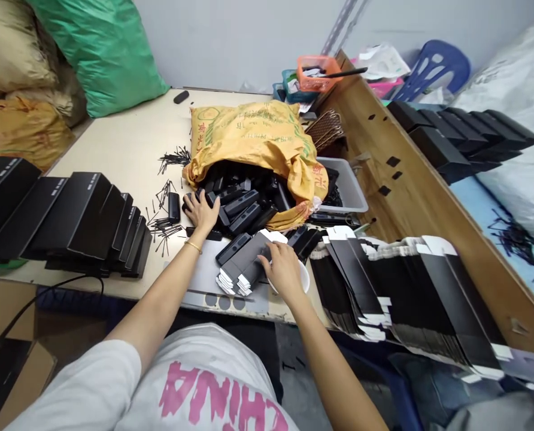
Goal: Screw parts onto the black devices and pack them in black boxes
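Note:
My left hand (201, 214) rests with spread fingers on the black plastic devices (244, 209) that spill from the mouth of a yellow woven sack (249, 134). A small stack of flat black cartons (248, 258) with white end flaps lies in front of me. My right hand (282, 269) grips its right edge, thumb and fingers bent over it. A white round bowl (303, 276) is partly hidden behind that hand. Left of my left hand lie a single black device (174, 208) and scattered thin black pieces (163, 230).
Closed black boxes (87, 209) are stacked at the left. More flat cartons (410, 293) stand in rows at the right, beside a wooden board (410, 185). A grey plastic bin (350, 185) and an orange basket (318, 72) are behind. A green sack (105, 54) leans at the back left.

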`<action>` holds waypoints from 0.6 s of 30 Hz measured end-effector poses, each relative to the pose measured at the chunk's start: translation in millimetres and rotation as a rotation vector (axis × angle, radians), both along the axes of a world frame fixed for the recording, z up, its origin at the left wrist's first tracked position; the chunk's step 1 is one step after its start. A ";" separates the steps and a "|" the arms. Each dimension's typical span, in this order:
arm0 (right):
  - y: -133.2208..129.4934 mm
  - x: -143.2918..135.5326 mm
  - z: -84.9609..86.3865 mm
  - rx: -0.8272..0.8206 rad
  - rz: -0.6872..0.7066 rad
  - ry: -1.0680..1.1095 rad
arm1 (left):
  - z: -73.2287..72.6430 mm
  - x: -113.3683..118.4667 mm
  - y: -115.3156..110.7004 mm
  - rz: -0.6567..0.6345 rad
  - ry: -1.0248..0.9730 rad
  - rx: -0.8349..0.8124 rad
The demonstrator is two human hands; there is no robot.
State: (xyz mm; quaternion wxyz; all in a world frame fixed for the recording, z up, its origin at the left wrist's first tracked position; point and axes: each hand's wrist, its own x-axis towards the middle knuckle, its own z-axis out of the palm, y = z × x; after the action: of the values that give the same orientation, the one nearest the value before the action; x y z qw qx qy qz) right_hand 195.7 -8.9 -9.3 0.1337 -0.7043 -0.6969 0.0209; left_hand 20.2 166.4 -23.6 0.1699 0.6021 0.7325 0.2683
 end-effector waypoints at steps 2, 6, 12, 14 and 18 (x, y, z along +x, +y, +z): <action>1.6 -5.0 -6.1 -0.061 -0.006 -0.035 | 7.3 14.2 3.2 0.032 -0.091 -0.023; 12.6 0.3 -3.9 -0.151 0.019 -0.036 | 23.0 5.5 -3.9 -0.097 -0.163 -0.017; 39.5 23.7 1.8 -0.291 0.119 -0.007 | 1.4 -37.3 -103.0 -0.821 -0.211 0.010; 47.5 30.3 2.6 -0.341 0.211 0.017 | -8.9 -33.6 -124.1 -0.820 -0.192 -0.070; 51.3 35.8 7.8 -0.374 0.270 0.058 | -13.5 -8.3 -118.4 -0.637 -0.157 -0.201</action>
State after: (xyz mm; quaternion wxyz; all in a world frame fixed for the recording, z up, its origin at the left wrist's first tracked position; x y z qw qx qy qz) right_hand 231.5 42.4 -1.5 0.0167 -0.6165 -0.7646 0.1875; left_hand 12.0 48.0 -37.1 0.3593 0.7584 0.5153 0.1738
